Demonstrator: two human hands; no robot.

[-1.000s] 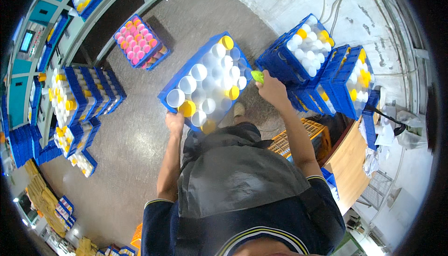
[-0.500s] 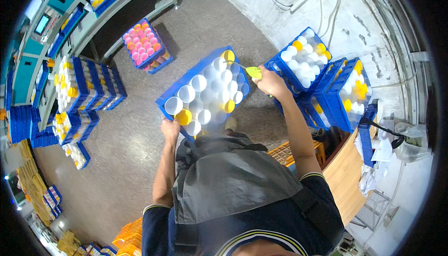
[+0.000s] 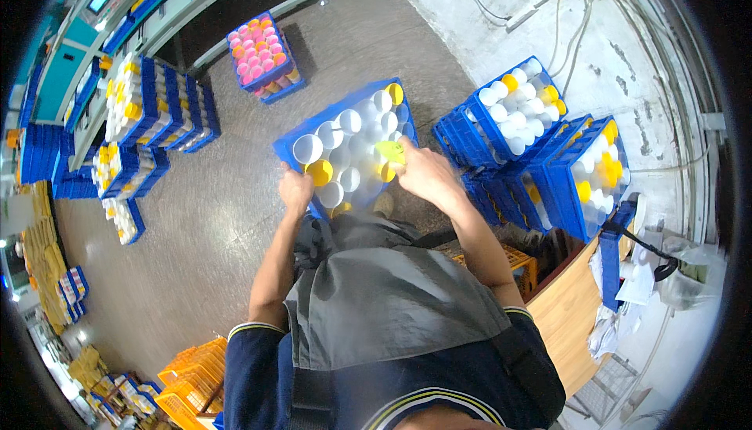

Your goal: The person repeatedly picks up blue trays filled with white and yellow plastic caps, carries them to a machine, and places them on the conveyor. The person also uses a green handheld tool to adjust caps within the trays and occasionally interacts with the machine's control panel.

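A blue crate (image 3: 333, 114) full of open-topped white, translucent and yellow cups (image 3: 319, 172) is in front of me, tilted sideways in the view. My left hand (image 3: 295, 189) is closed on its near left corner. In my right hand (image 3: 425, 171) is a lime-green handheld tool (image 3: 390, 153), over the cups on the crate's right side. Its thin metal rod barely shows against the cups. The fingers of my right hand are wrapped around the tool's body, partly hidden by the back of the hand.
Stacked blue crates (image 3: 501, 117) of white and yellow cups stand right, beside the wall. A crate of pink cups (image 3: 261, 58) sits on the floor ahead. More stacks (image 3: 149, 109) are at left. Orange crates (image 3: 192, 379) and a wooden tabletop (image 3: 576, 305) are near me.
My right hand and the tool have moved left and down, from the crate's far right edge to over its cups. My left hand still grips the crate. The whole view has shifted slightly.
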